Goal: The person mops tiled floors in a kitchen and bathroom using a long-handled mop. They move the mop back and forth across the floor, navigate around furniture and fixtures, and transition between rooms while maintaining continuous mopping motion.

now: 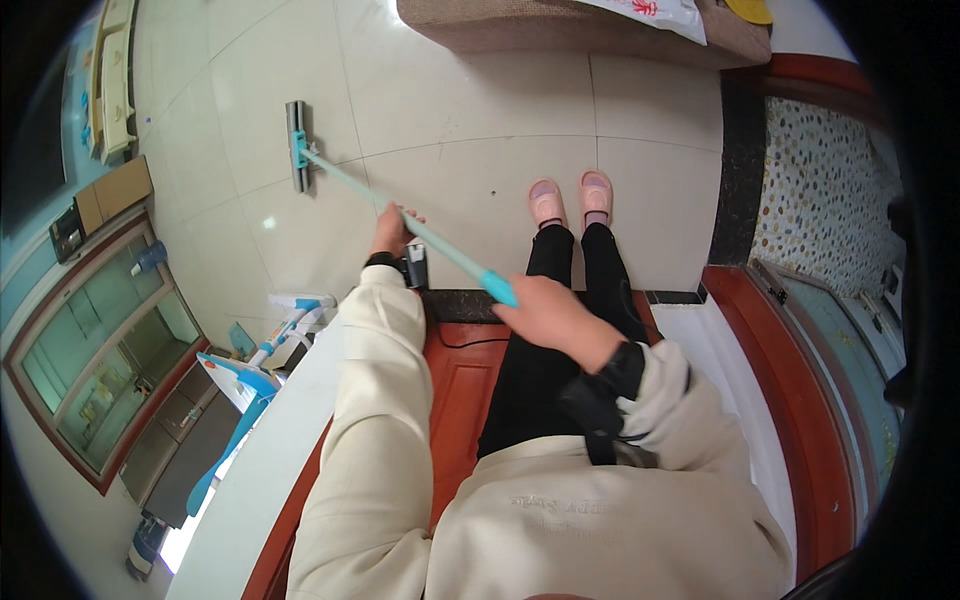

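A sponge mop with a pale green pole (450,251) slants across the view, held in both my hands. My left hand (393,231) is wrapped around the pole partway down. On the turquoise grip at its upper end (495,286), my right hand (551,315) is closed. The grey mop head (299,180), with a turquoise bracket at its middle, rests on the tiled floor (465,97) ahead and to the left. Black straps with small devices circle both my wrists.
A brown upholstered seat (517,37) stands ahead, with a plastic bag (667,19) on it. Several blue-and-white cleaning tools (281,330) lean at the left, by a white wall edge (262,450). A dark threshold (735,180) borders a pebble-patterned floor (810,187). Glass-fronted cabinet (105,345) at far left.
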The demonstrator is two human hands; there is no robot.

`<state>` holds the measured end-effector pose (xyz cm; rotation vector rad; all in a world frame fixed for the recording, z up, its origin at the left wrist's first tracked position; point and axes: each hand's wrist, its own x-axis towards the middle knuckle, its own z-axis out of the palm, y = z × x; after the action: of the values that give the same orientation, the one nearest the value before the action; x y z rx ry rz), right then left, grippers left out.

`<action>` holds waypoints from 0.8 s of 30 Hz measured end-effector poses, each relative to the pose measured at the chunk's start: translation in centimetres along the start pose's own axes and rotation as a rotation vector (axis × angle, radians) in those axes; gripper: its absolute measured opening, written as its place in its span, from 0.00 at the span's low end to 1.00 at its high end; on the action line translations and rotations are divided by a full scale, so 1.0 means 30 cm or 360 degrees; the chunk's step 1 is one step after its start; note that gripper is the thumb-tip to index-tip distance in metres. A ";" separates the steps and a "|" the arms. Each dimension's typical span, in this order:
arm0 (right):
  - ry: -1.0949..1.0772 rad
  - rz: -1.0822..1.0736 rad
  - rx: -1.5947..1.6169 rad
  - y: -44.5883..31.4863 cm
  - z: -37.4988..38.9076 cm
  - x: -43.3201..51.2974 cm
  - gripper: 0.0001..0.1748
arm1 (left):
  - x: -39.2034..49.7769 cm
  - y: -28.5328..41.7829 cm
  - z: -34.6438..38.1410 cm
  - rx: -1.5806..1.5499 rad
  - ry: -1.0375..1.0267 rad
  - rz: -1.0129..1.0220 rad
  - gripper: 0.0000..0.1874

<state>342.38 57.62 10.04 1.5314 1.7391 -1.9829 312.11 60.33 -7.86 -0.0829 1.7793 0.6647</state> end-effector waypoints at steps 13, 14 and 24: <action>0.0437 0.0928 -0.0677 0.110 -0.518 -0.870 0.11 | -0.646 -0.458 0.723 0.0321 -0.1330 -0.0209 0.27; 0.0469 0.1060 -0.0454 0.098 -0.552 -0.950 0.11 | -0.682 -0.464 0.752 0.0236 -0.1660 -0.0453 0.25; 0.0578 0.0851 -0.0274 0.276 -0.396 -0.945 0.14 | -0.513 -0.466 0.697 -0.0399 -0.0890 -0.0515 0.13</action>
<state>368.71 49.57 26.06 2.1066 1.3454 -1.3293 340.53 54.31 -2.82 -0.3173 1.1097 0.5989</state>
